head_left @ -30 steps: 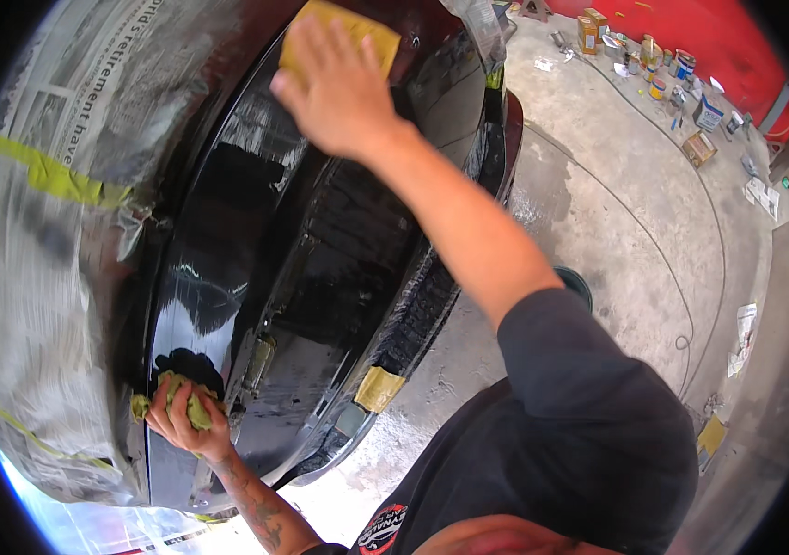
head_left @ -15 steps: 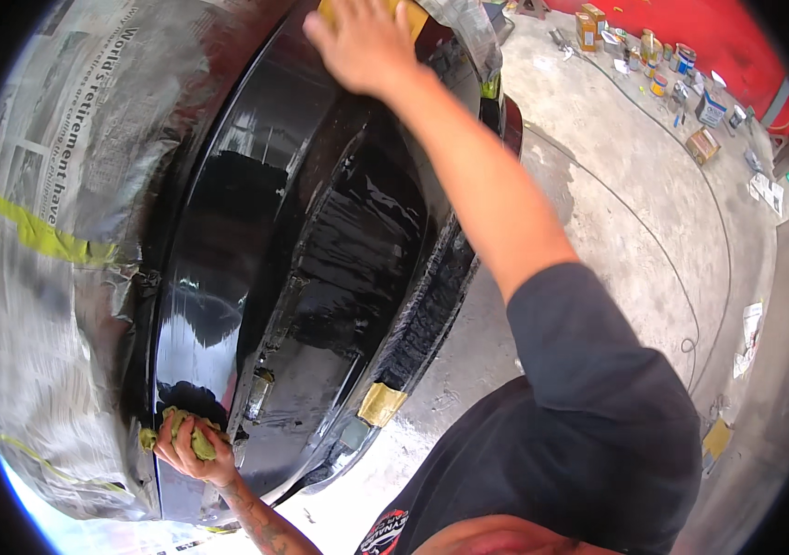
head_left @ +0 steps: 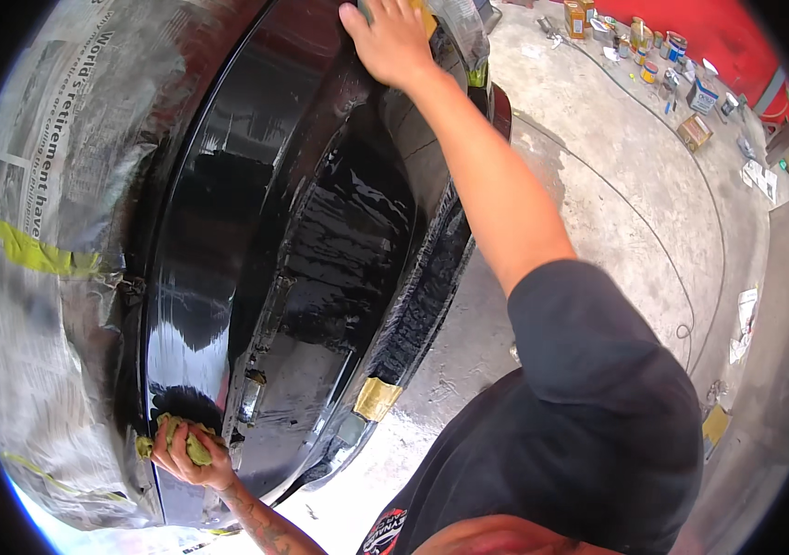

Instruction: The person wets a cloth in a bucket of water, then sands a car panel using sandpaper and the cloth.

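Note:
A wet, glossy black car body panel [head_left: 205, 199] lies before me. At its near left end my left hand [head_left: 193, 455] is wrapped round a crumpled olive-green cloth [head_left: 198, 450], which touches the panel. My right arm reaches to the far end, where my right hand [head_left: 394, 46] presses flat over a yellow sheet of sandpaper [head_left: 429, 18]; its fingertips run out of the picture's top. Another piece of yellow sandpaper [head_left: 379, 400] rests on the lower bumper ledge, beside a small grey-green block [head_left: 352, 429].
Newspaper masking [head_left: 52, 139] and yellow-green tape [head_left: 34, 250] cover the car on the left. A thin hose [head_left: 639, 208] curves across the concrete floor [head_left: 588, 222]. Cans, jars and boxes [head_left: 695, 129] stand along the red wall at far right.
My right hand has shifted rightward with the sandpaper along the far end of the panel. The left hand stays at the cloth; the whole view has shifted slightly.

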A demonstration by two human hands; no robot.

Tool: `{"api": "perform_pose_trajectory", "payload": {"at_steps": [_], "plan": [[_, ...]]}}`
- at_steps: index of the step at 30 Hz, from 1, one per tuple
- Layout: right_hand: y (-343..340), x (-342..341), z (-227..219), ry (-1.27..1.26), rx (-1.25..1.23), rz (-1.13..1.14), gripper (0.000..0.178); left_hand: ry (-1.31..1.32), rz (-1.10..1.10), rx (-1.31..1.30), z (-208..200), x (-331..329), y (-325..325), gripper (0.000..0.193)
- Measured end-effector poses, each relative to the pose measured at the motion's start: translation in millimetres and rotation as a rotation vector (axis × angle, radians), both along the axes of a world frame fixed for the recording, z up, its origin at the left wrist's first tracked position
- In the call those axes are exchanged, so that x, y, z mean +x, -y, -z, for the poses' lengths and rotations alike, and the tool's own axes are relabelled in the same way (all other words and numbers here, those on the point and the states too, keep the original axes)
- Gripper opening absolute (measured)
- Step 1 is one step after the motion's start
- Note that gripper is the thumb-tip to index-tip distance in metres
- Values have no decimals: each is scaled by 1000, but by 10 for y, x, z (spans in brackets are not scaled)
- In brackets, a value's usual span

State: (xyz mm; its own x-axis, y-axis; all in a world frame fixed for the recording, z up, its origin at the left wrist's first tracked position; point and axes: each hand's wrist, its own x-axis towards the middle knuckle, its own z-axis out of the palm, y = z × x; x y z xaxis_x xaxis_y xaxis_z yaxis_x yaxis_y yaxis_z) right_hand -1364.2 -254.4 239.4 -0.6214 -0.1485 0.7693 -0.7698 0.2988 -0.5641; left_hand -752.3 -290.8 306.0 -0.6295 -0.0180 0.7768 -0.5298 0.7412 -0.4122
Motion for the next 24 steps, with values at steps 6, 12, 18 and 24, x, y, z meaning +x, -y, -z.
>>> {"api": "perform_pose_trajectory", "payload": {"at_steps": [6,12,18,24], "plan": [[-57,107,254,-13,-105,-74,71,12,-11,-17,-21,49,-18,18],[-174,834,440,181,-192,-236,80,16,-12,-26,-13,32,-3,17],[-254,815,663,169,-242,-304,80,26,-18,-22,-30,74,-19,15],[-146,358,646,243,-430,-226,78,37,-16,-27,-14,30,5,15]]}}
